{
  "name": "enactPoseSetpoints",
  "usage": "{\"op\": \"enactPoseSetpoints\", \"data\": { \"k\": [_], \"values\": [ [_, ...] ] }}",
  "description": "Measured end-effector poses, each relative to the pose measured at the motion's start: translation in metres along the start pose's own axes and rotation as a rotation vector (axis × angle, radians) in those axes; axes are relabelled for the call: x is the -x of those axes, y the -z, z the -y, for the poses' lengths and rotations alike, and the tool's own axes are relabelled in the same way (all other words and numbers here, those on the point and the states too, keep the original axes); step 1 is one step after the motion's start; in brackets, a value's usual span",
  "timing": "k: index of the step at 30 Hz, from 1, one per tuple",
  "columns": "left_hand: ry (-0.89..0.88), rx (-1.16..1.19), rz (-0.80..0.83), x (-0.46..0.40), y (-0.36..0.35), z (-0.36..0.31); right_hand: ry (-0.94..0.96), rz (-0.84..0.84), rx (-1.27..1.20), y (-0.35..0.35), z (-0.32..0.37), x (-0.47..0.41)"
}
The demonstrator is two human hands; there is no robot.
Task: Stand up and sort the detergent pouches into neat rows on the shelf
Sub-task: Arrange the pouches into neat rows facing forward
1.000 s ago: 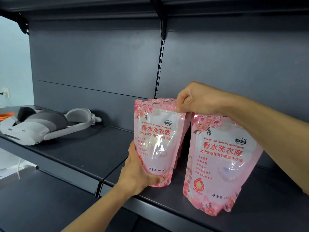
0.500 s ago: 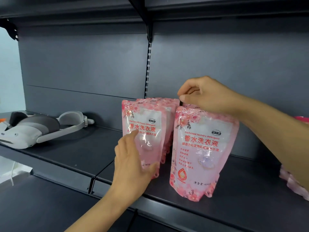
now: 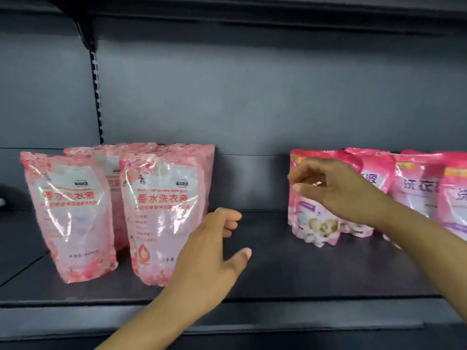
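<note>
Pale pink detergent pouches stand upright on the dark shelf (image 3: pixel 290 269) at the left: one front pouch (image 3: pixel 68 218), a second front pouch (image 3: pixel 161 213) beside it, and more behind them (image 3: pixel 116 152). My left hand (image 3: pixel 212 256) hovers just right of the second pouch, fingers loosely curled, holding nothing. At the right stands a group of deeper pink pouches (image 3: pixel 417 185). My right hand (image 3: pixel 336 190) is in front of the leftmost of these (image 3: pixel 313 223), fingers apart near its top, not closed on it.
A bare stretch of shelf lies between the two pouch groups. The grey back panel (image 3: pixel 252 97) and a slotted upright (image 3: pixel 97 97) rise behind. Another shelf (image 3: pixel 252 11) overhangs above. The shelf's front lip (image 3: pixel 252 314) runs along the bottom.
Both hands have let go of the pale pink pouches. The view has swung right; my right hand has moved over to the deeper pink pouches and my left hand to the gap.
</note>
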State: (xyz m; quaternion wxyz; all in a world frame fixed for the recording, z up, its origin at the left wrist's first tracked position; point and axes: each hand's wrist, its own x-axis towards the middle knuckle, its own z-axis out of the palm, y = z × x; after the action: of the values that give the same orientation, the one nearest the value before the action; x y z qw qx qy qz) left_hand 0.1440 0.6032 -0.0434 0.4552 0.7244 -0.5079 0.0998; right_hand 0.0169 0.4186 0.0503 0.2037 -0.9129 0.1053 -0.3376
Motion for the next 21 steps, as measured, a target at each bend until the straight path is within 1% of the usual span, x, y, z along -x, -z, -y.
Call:
{"op": "enactPoseSetpoints", "data": {
  "k": [4, 7, 11, 14, 16, 18, 21],
  "values": [
    [0.013, 0.002, 0.092, -0.019, -0.045, -0.02, -0.094, -0.052, 0.023, 0.041, -0.055, 0.026],
    [0.038, 0.011, 0.125, -0.036, -0.08, -0.036, -0.115, -0.103, 0.048, 0.069, -0.091, 0.033],
    [0.085, 0.045, 0.123, -0.062, -0.128, -0.058, -0.076, -0.16, 0.095, 0.102, -0.134, 0.033],
    [0.143, 0.07, 0.071, -0.083, -0.163, -0.07, -0.054, -0.174, 0.126, 0.126, -0.161, 0.026],
    [0.171, 0.072, 0.01, -0.095, -0.18, -0.077, -0.062, -0.137, 0.08, 0.138, -0.174, 0.018],
    [0.195, 0.077, -0.045, -0.106, -0.19, -0.081, -0.077, -0.047, -0.01, 0.14, -0.181, 0.009],
    [0.302, 0.145, -0.067, -0.12, -0.194, -0.076, -0.064, 0.089, -0.074, 0.127, -0.177, -0.009]
  ]
}}
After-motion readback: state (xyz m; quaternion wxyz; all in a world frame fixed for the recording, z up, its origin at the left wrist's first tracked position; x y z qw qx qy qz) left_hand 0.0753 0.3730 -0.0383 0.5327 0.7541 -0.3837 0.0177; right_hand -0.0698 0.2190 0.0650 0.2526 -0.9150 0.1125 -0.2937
